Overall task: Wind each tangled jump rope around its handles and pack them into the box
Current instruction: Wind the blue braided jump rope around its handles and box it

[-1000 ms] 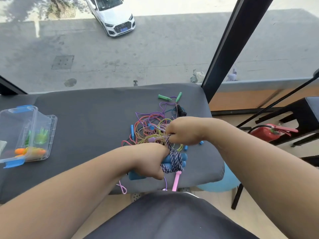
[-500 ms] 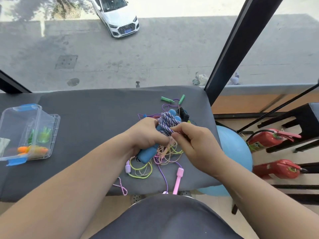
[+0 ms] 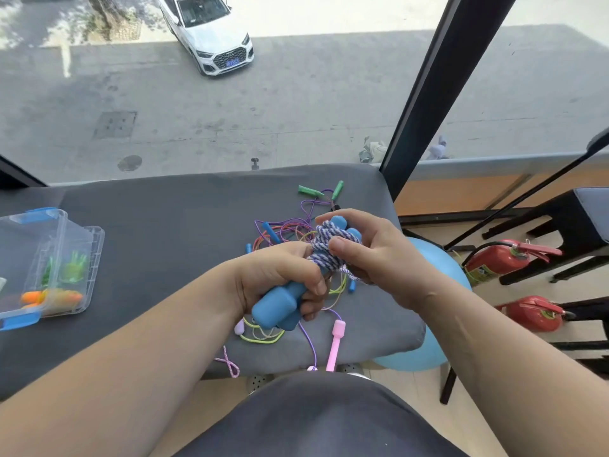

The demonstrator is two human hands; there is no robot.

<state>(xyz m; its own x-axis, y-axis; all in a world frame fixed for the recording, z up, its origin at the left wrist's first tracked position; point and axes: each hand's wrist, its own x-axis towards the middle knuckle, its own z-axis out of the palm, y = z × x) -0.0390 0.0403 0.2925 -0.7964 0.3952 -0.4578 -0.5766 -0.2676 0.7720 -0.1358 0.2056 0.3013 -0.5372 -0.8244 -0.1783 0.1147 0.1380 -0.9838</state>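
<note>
Over table [image 3: 148, 245], both hands grip blue handles [image 3: 275, 306]

A grey padded table [image 3: 164, 239] carries a clear box [image 3: 94, 258] and tangled jump ropes [image 3: 276, 230].

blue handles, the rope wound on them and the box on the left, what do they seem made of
The blue handles look like foam or soft rubber, matte: no glare, rounded edges. The rope looks like braided fibre cord, maybe cotton or nylon: purple and white strands visibly twist. The box looks like clear hard plastic, glossy: its contents show through the walls.
</note>
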